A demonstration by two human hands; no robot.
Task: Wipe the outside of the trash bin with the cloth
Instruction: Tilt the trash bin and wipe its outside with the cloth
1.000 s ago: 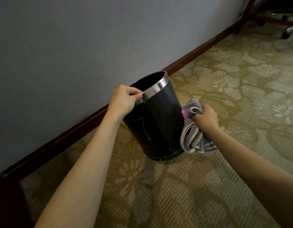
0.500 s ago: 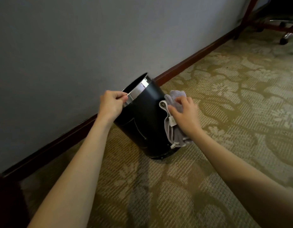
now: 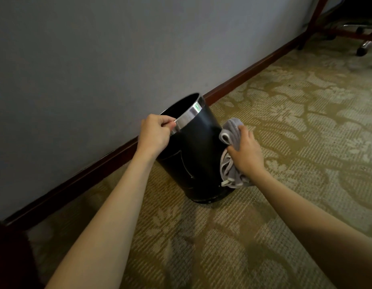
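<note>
Head view, left to right: the left hand (image 3: 155,134) pinches the chrome rim (image 3: 188,117) of the black trash bin (image 3: 197,159), tilted at frame centre. The right hand (image 3: 246,154) presses the bunched grey cloth (image 3: 231,132) to its right side. Wiping looks midway; other sides probably remain.

My one camera sits on the head, looking forward and down, close over the carpet (image 3: 222,236) by the wall (image 3: 97,49).
</note>
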